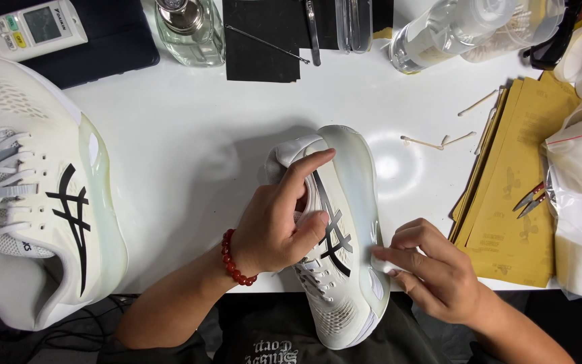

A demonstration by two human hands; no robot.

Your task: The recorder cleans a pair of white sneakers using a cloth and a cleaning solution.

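Surface: a white worktable point(190, 135) seen from above, crowded along its far and right edges.
Shoe in hand: a white sneaker point(341, 236) with dark side stripes lies on its side at the near edge, long axis running toward and away from the person, sole edge facing right.
Left hand: the left hand point(274, 226) (red bead bracelet point(234, 259) at the wrist) is closed over the sneaker's upper and collar, fingers curled in, pinning it.
Right hand: the right hand point(432, 269) pinches a small white pad point(382, 263), possibly cotton or an eraser, against the pale midsole.
Key relation: the pad touches the sneaker's right sidewall, just right of the holding hand.
Nearby: a matching second sneaker point(35, 195) at left, well apart; yellow sandpaper sheets point(513, 195), wooden sticks point(429, 143), small snips point(532, 200), clear bottles point(439, 30).
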